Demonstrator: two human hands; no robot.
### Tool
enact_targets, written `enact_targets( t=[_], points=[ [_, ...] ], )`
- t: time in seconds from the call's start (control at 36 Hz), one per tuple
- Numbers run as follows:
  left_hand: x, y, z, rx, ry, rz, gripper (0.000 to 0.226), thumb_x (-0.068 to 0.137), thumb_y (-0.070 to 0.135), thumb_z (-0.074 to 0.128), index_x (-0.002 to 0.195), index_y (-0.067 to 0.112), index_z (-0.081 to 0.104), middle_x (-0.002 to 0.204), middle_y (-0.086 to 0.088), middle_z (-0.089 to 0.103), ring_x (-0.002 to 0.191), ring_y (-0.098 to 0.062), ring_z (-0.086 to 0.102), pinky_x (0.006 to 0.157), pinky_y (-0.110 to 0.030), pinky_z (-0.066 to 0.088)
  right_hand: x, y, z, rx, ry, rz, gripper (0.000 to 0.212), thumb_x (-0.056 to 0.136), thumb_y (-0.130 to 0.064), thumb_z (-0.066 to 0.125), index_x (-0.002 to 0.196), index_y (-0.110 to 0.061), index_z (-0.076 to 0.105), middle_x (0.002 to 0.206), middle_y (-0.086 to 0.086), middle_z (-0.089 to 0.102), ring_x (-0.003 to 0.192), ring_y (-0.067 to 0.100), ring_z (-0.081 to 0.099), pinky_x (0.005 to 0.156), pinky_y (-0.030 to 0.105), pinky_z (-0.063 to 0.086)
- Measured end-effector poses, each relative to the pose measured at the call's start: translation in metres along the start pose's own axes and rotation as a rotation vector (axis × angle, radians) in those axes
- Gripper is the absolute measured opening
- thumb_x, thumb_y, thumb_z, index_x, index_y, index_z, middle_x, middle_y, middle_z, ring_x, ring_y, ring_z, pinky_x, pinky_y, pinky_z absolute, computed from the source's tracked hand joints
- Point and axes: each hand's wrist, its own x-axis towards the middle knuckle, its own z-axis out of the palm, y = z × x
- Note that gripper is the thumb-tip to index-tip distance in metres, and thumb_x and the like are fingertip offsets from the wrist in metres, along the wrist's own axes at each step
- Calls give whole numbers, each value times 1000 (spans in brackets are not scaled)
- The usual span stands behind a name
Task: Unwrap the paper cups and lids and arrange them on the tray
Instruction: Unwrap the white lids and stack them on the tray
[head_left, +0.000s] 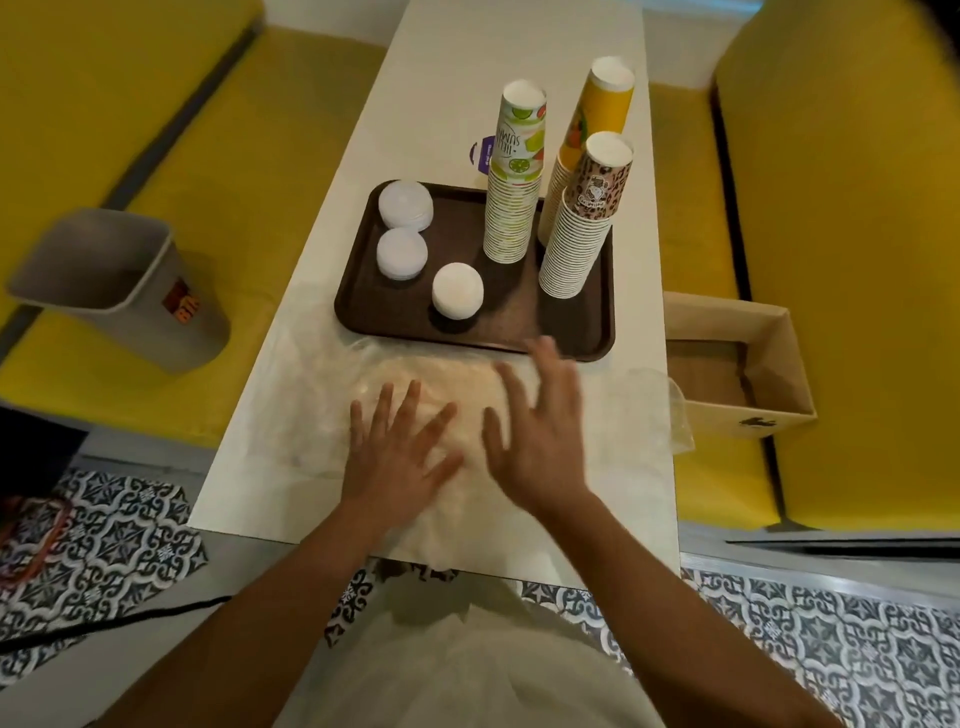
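Both hands are open over the near end of the white table. The left hand lies palm down with fingers spread and straight on a sheet of clear plastic wrap. The right hand is just beside it, fingers spread, gripping nothing. It is motion-blurred, so I can't tell if it touches the wrap. The wrap is crumpled and covers the table from its near edge up to the tray, spilling a bit past the right edge.

The dark brown tray sits mid-table, beyond the hands. On its right half are 3 tall upside-down cup stacks, all unwrapped:
- fruit-print stack, toward the centre
- yellow stack, at the far right corner
- leopard-print stack, in front of the yellow one

On the left half are 3 short stacks of white lids: far-left lid stack, middle lid stack just in front of it, and near lid stack closer to the tray centre.

A purple and white label lies on the table behind the tray. A grey bin sits on the yellow bench at left. An open cardboard box sits on the yellow bench at right, beside the table. The floor is patterned tile.
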Motion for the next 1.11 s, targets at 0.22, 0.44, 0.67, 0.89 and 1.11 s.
enact_targets(
  t=[0.22, 0.44, 0.67, 0.89, 1.11],
  points=[
    [12, -7, 4, 11, -53, -5, 75, 95, 60, 21, 163, 39, -2, 175, 0, -2, 160, -32, -10, 124, -66, 0, -16, -16, 79, -256, -739, -4, 67, 108, -57, 5, 165, -28, -14, 173, 7, -23, 156, 30, -31, 121, 66, -18],
    [11, -8, 4, -28, -22, 2, 78, 92, 88, 18, 160, 56, -3, 174, 4, -12, 160, -30, -13, 124, -63, -10, -33, 42, 51, -326, -722, 192, 70, 105, -62, -2, 163, -29, -22, 169, 3, -34, 155, 35, -33, 120, 70, -14],
    [11, -8, 5, -18, -42, -16, 80, 90, 90, 17, 160, 56, 0, 174, 6, -15, 159, -28, -18, 124, -64, -9, -55, 88, 22, -315, -625, 310, 67, 108, -61, 8, 167, -33, -5, 175, 4, -16, 160, 30, -21, 126, 62, -8],
    [12, -5, -4, -19, -96, -27, 80, 89, 91, 15, 160, 57, -2, 173, 6, -16, 159, -28, -17, 124, -64, -9, -59, 97, 15, -263, -646, 409, 65, 105, -67, 9, 163, -46, -13, 172, 0, -27, 157, 32, -30, 120, 72, -14],
    [4, 2, -31, -60, -8, -36, 96, 78, 101, 19, 161, 54, 6, 174, -4, -16, 160, -32, -15, 124, -64, -8, -51, 93, 11, -237, -698, 445, 66, 104, -68, 3, 162, -45, -19, 171, 3, -31, 155, 38, -32, 121, 74, -9]
  ],
)
